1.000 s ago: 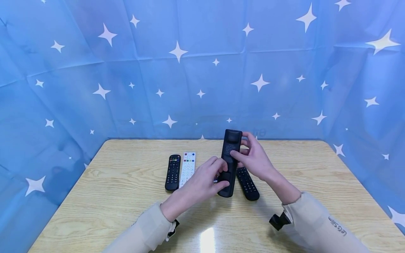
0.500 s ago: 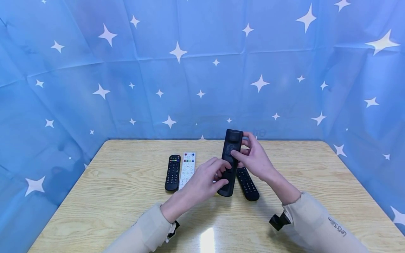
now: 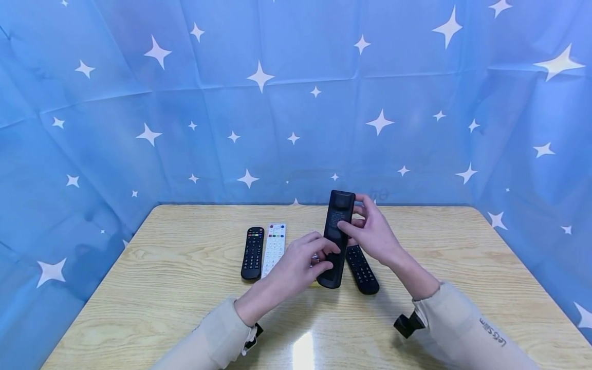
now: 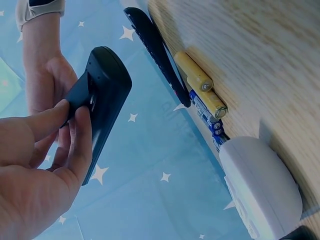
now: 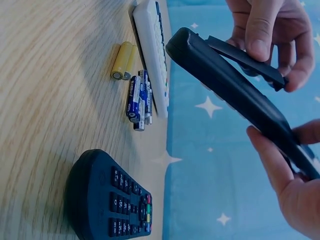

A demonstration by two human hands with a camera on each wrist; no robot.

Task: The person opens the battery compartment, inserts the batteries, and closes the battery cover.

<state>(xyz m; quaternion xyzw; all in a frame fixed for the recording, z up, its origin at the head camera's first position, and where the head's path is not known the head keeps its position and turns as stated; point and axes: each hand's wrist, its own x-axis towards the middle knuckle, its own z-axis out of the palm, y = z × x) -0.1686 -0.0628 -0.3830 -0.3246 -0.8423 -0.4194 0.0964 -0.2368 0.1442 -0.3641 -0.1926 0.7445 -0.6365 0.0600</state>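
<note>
My right hand (image 3: 372, 234) grips a black remote control (image 3: 340, 218) by its upper part, its back turned toward me, held up over the table. On the lower back, my left hand (image 3: 300, 259) pinches the battery cover (image 5: 245, 54) between thumb and fingers. As the right wrist view shows, one end of the cover meets the remote near its tip, while the other end is lifted away at an angle. The cover is also seen edge-on in the left wrist view, with a gap beside it. The inside of the battery compartment is hidden.
Behind the hands, two yellow batteries (image 5: 122, 60) and several blue batteries (image 5: 139, 100) lie on the wooden table (image 3: 152, 288). A white remote (image 3: 276, 241) and a black remote (image 3: 253, 254) lie left; another black remote (image 3: 362, 270) lies right. A starry blue curtain (image 3: 296, 113) hangs behind.
My left index fingertip has shifted slightly right and down across the remote's back. The right hand and the held remote have hardly moved.
</note>
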